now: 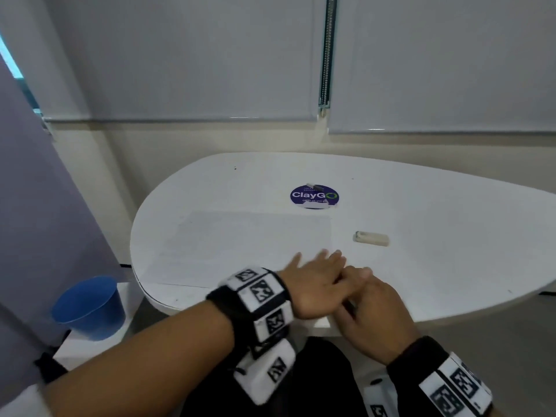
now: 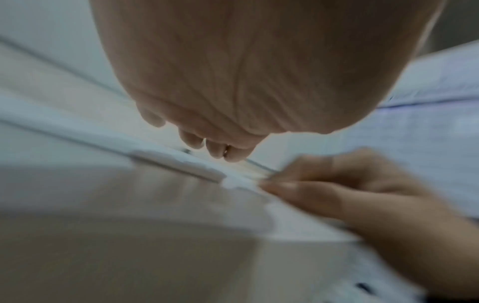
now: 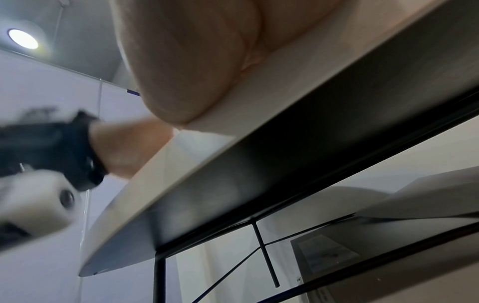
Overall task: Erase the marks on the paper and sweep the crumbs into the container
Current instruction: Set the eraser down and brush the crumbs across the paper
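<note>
At the far left, below the table's level, your blue plastic container (image 1: 88, 308) stood open-mouthed on a low white surface, well apart from the work. To its right the sheet of paper (image 1: 240, 245) lay flat on the white table (image 1: 451, 236), its near edge close to the table's rim; any marks on it were too faint to make out, and I could not see crumbs in the blur. Your left hand (image 1: 316, 284) lay over the paper's near right corner with fingers stretched out flat, holding nothing, apparently brushing toward the edge. Your right hand (image 1: 373, 311) sat just beside it at the table's rim, touching the left fingers; its fingers were bent, and in the left wrist view its fingertips (image 2: 274, 185) seemed to nip the paper's edge, though motion blur left that uncertain. I judged the paper to be light, thin and easy to crease or slide, so you would do well to pin it flat near a corner and not drag it. Crumbs would be feather-light and scatter readily, so sweep gently. Farther right the cream eraser (image 1: 372, 238) lay alone on the table, beside the paper's right edge; behind it sat a round purple ClayGo sticker (image 1: 314, 196).
</note>
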